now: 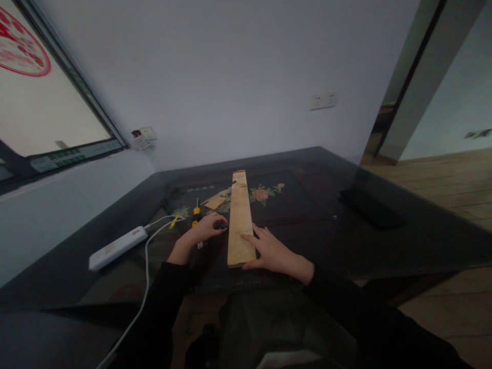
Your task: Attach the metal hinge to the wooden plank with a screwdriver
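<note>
I see a long wooden plank lying flat on the dark glass-topped table, its length running away from me toward the wall. My right hand rests on the plank's near end: the fingers lie spread and flat across the wood, the thumb sits at the near corner, and the palm lies on the table just beside the plank's right edge. It presses down rather than grips, fingers apart.

My left hand is just to the left of the plank, its fingers curled together around a small dark object right at the plank's left edge; I cannot tell what that object is. A yellow-handled screwdriver lies on the table beside this hand, partly hidden by it.

Further up, a small piece of cardboard lies against the plank's left side. To the left, a white power strip sits on the table, with a white cable looping off the near edge. A flat black object lies well apart on the right.
</note>
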A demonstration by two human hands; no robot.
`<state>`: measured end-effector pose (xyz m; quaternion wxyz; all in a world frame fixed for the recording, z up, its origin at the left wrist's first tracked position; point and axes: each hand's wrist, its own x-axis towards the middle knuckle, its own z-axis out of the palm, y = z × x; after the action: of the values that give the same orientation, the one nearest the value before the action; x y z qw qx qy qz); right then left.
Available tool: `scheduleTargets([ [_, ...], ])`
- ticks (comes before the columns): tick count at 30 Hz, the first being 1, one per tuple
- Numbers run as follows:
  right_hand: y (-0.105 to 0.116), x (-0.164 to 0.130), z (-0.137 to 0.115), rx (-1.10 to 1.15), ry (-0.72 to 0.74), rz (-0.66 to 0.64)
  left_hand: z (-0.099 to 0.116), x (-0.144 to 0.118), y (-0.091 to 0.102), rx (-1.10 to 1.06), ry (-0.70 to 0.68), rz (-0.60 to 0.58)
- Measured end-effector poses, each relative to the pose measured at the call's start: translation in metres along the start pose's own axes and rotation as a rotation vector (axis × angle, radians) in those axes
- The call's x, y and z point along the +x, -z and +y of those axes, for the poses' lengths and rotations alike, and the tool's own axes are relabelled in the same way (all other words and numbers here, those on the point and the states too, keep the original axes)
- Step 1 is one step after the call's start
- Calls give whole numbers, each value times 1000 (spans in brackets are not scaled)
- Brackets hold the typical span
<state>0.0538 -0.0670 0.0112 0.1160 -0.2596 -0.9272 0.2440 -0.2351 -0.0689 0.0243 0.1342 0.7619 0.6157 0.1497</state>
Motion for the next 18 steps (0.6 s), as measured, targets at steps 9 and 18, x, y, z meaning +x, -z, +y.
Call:
scheduleTargets([
  [9, -2, 1, 1, 6, 2, 2, -9, 5, -4, 138, 50, 84],
  [18, -3, 6, -5, 13, 11, 27, -10, 15, -12, 230, 137, 179],
])
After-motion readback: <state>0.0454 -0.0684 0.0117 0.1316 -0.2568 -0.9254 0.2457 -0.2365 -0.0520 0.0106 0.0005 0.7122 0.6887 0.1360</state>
